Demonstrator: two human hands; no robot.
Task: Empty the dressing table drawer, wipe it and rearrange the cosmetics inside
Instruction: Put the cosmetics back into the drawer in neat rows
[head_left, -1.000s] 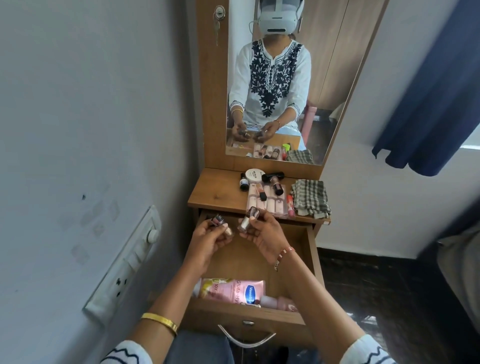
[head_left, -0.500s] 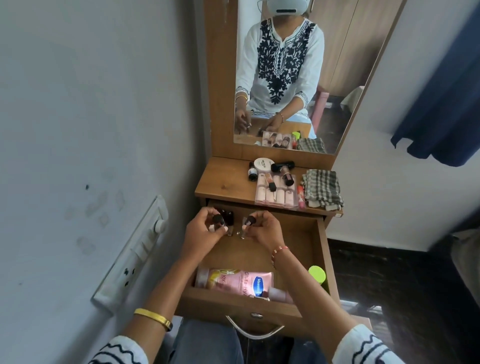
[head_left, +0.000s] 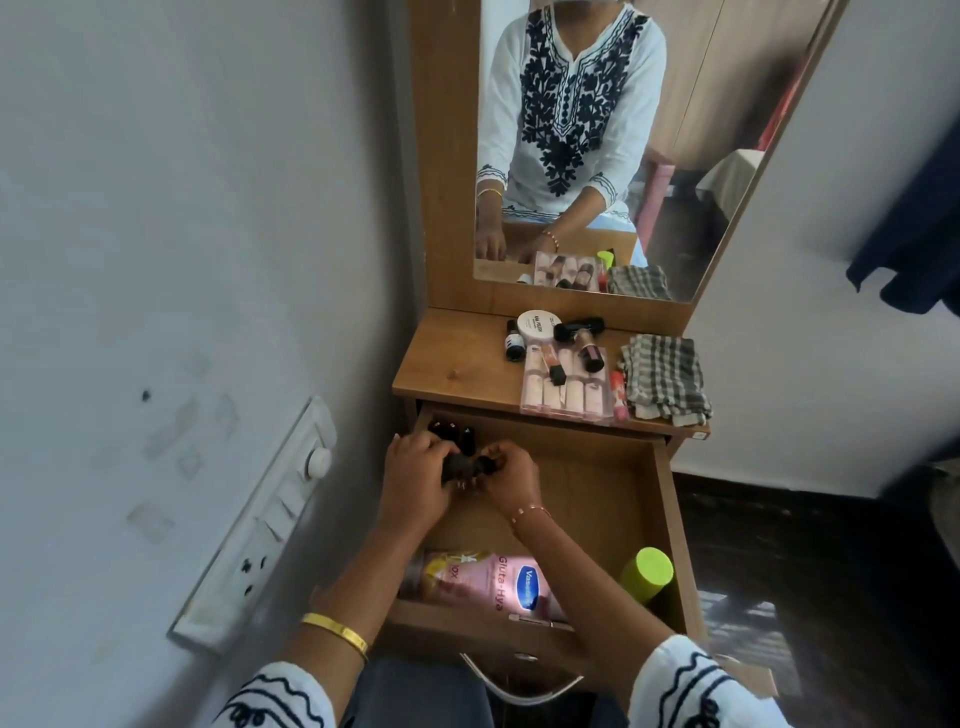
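I see the drawer (head_left: 618, 499) pulled open below the wooden tabletop (head_left: 457, 364). Both hands are in its far left corner, close together. My left hand (head_left: 415, 478) curls round a small dark-capped bottle (head_left: 457, 465); my right hand (head_left: 511, 475) pinches another small dark bottle (head_left: 485, 464) just beside it. More dark-capped bottles (head_left: 449, 431) stand behind the hands against the drawer's back wall. At the drawer's near end lies a pink lotion bottle (head_left: 488, 582), and a green-capped container (head_left: 647, 569) stands at the near right. On the tabletop sit a clear tray of pale tubes (head_left: 566, 392), a white jar (head_left: 537, 326) and a folded checked cloth (head_left: 665, 376), below a mirror (head_left: 675, 130). A switchboard (head_left: 260, 525) is on the wall to the left.
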